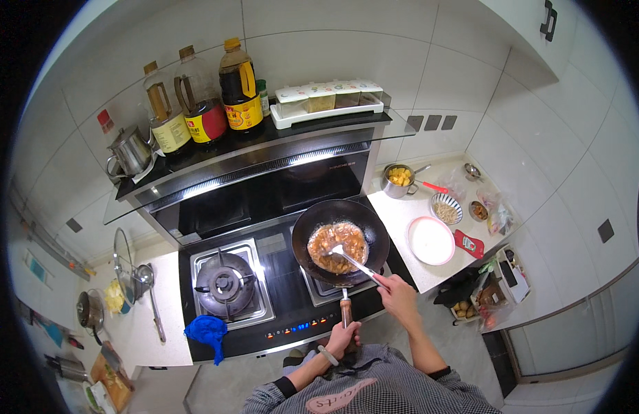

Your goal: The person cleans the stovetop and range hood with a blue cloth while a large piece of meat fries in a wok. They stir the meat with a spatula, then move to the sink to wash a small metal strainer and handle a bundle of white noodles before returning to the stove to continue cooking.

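Observation:
My left hand (342,339) is wrapped around the wooden handle (345,309) of a dark wok (376,233) on the right burner. Bubbling brown sauce with small chunks of food (348,235) covers the wok's bottom. In my right hand (399,301) is a spatula (359,265), gripped by its handle. Its pale head dips into the sauce near the middle of the wok. What the chunks are cannot be made out.
Left burner (224,283) holds no pan; a blue cloth (205,332) lies by it. Right counter: a white plate (430,240), a striped bowl (446,213), a pot of yellow chunks (394,187). Sauce bottles (241,98) line the hood shelf. A ladle (156,310) rests left.

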### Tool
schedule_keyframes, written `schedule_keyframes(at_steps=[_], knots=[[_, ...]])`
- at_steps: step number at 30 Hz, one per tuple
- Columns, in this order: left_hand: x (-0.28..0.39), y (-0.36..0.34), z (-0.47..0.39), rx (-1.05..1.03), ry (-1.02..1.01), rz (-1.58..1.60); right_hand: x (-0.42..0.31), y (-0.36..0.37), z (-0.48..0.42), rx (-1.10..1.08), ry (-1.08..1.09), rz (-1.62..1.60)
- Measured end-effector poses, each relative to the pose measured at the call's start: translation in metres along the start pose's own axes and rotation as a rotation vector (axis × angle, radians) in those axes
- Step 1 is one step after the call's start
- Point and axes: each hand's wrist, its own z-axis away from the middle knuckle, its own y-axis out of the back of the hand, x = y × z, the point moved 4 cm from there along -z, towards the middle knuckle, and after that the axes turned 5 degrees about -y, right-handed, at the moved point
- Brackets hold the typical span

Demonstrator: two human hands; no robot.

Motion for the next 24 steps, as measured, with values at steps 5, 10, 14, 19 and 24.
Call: schedule_keyframes(at_steps=[5, 10, 14, 19, 24], knots=[[-0.003, 0.007, -0.001, 0.004, 0.011, -0.009, -0.022, 0.071, 0.034, -0.098, -0.053, 0.166], [-0.005, 0.007, -0.005, -0.022, 0.035, -0.012, 0.003, 0.042, 0.04, 0.027, -0.065, 0.098], [-0.011, 0.017, -0.013, -0.012, 0.036, 0.021, 0.01, 0.018, 0.047, 0.147, -0.107, 0.001], [-0.032, 0.052, -0.058, -0.169, 0.002, -0.123, 0.021, -0.021, 0.054, 0.06, -0.203, -0.109], [0.018, -0.009, 0.015, -0.117, 0.0, -0.114, 0.024, -0.033, 0.068, 0.076, -0.173, -0.247]])
